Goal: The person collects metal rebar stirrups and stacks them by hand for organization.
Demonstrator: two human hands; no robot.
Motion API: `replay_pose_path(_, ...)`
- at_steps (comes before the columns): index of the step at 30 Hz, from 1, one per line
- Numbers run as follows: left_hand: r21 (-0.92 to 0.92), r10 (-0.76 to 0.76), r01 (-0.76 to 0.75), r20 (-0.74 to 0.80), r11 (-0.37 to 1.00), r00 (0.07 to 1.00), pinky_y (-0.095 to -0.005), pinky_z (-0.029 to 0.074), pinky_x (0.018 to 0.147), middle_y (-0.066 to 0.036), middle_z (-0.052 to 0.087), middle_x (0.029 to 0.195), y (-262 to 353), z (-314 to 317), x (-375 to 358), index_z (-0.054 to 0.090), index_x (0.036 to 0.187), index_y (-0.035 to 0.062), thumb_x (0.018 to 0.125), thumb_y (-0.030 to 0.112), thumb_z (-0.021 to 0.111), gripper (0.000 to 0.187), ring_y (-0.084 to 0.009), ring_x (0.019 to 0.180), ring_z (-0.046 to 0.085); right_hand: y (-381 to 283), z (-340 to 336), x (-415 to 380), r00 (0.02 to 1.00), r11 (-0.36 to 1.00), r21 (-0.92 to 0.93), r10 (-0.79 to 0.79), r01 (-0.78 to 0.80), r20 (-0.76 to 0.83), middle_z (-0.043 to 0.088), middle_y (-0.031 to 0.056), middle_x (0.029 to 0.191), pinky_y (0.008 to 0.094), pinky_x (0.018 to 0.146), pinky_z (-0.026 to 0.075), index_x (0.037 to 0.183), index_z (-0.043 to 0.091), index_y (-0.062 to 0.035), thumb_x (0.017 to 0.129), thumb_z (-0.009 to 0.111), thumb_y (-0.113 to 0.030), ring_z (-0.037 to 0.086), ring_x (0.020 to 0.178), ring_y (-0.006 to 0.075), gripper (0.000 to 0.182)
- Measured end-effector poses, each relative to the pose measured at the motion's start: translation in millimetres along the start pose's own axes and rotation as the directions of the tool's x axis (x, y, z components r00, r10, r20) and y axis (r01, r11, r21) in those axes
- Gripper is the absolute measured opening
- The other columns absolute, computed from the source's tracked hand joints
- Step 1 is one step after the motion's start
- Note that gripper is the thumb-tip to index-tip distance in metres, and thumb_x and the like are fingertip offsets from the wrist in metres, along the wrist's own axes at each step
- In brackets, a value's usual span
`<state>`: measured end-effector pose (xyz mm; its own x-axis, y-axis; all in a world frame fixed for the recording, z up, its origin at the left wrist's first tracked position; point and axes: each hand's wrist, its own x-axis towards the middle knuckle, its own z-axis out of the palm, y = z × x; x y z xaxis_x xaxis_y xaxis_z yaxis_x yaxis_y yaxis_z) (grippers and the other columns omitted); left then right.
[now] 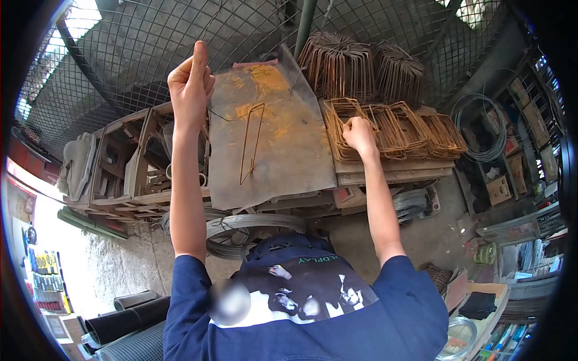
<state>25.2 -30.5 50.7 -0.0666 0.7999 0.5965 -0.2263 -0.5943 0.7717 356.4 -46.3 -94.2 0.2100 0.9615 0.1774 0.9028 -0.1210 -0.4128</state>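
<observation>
My left hand [191, 87] is raised at the left edge of the metal sheet, thumb pointing up and fingers curled in, with nothing visible in it. A bent rusty wire frame [258, 135], long and narrow, lies on the grey sheet [289, 162], which has orange rust-coloured patches. To the right, my right hand [360, 135] is closed on a rusty wire frame at the left end of a row of rectangular rusty frames [400, 129]. Its fingertips are partly hidden among the wires.
Behind the row stand bundles of dark bent rods [338, 66]. Mesh fencing [144, 48] rises beyond the bench. Wooden framing [141, 156] is at the left. Wire coils lie below the bench [259, 224] and hang at the right [480, 126]. Black rolls [129, 319] are at the lower left.
</observation>
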Motion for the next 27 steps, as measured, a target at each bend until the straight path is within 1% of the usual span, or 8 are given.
replay_pose_path(6,-0.023,-0.044,0.045,0.025,0.999,0.999,-0.0225,0.011,0.038,0.008,0.021,0.048,3,-8,1,0.032,0.054,0.0167,0.093,0.037,0.052,0.049,-0.0020,0.041,0.016,12,-15,27,0.996,0.996,0.053,-0.064,0.067,-0.055,0.064,0.0256,0.084,0.0420,0.072,0.050,0.098,0.057,0.0050,0.091,0.042,-0.017,0.063,0.079,0.0384,0.028)
replay_pose_path(8,-0.032,-0.060,0.060,0.014,0.998,0.998,-0.0226,0.011,0.038,0.008,0.021,0.047,5,-12,2,0.032,0.054,0.0167,0.093,0.037,0.052,0.048,-0.0018,0.040,0.017,18,-33,38,0.999,0.959,0.283,0.019,-0.010,-0.030,0.064,0.0252,0.082,0.0391,0.071,0.049,0.098,0.058,0.0060,0.091,0.042,-0.020,0.064,0.078,0.0352,0.031)
replay_pose_path(10,-0.026,-0.055,0.055,0.006,0.998,0.998,-0.0226,0.011,0.037,0.009,0.021,0.047,5,-16,2,0.033,0.054,0.0169,0.093,0.037,0.052,0.048,-0.0017,0.040,0.017,32,-41,54,0.985,0.937,0.347,0.009,0.052,-0.172,0.064,0.0182,0.070,0.0384,0.066,0.046,0.085,0.066,0.0023,0.091,0.049,-0.030,0.063,0.071,0.0272,0.036)
replay_pose_path(12,-0.029,-0.051,0.051,0.000,0.998,0.999,-0.0226,0.010,0.037,0.009,0.022,0.047,4,-18,2,0.033,0.054,0.0171,0.093,0.037,0.052,0.048,-0.0017,0.040,0.017,39,-65,60,0.980,0.957,0.212,0.197,-0.197,0.018,0.059,0.0122,0.057,0.0378,0.060,0.043,0.076,0.068,-0.0001,0.090,0.052,-0.035,0.057,0.058,0.0230,0.041)
replay_pose_path(16,-0.023,-0.063,0.063,0.000,0.998,0.998,-0.0220,0.011,0.036,0.009,0.022,0.047,6,-20,1,0.034,0.054,0.0177,0.093,0.037,0.052,0.047,-0.0013,0.039,0.017,66,-65,71,0.979,0.916,0.387,0.164,-0.107,-0.118,0.048,0.0004,0.048,0.0304,0.046,0.036,0.079,0.065,0.0033,0.088,0.059,-0.036,0.044,0.044,0.0111,0.041)
replay_pose_path(19,0.004,-0.079,0.079,0.021,0.997,0.997,-0.0217,0.011,0.036,0.009,0.022,0.047,5,-24,1,0.033,0.055,0.0177,0.093,0.037,0.052,0.047,-0.0010,0.039,0.017,56,-83,51,0.941,0.583,0.786,0.339,-0.205,-0.006,0.029,-0.0082,0.044,0.0240,0.037,0.014,0.073,0.059,-0.0010,0.087,0.061,-0.033,0.022,0.035,0.0030,0.035)
replay_pose_path(20,0.000,-0.084,0.084,0.013,0.996,0.996,-0.0217,0.011,0.037,0.009,0.022,0.047,5,-24,1,0.033,0.055,0.0178,0.093,0.037,0.052,0.047,-0.0009,0.039,0.017,59,-86,48,0.954,0.491,0.857,0.299,-0.156,0.002,0.027,-0.0089,0.044,0.0234,0.037,0.015,0.075,0.057,-0.0031,0.086,0.063,-0.034,0.021,0.035,0.0031,0.034)
replay_pose_path(27,0.072,-0.097,0.097,0.004,0.993,0.995,-0.0215,0.011,0.038,0.009,0.023,0.048,9,-20,1,0.033,0.055,0.0177,0.093,0.039,0.052,0.047,-0.0005,0.040,0.018,33,-114,16,0.983,0.266,0.964,0.174,0.007,-0.055,0.029,-0.0100,0.042,0.0218,0.035,0.013,0.073,0.059,-0.0055,0.083,0.068,-0.025,0.019,0.034,0.0010,0.024)
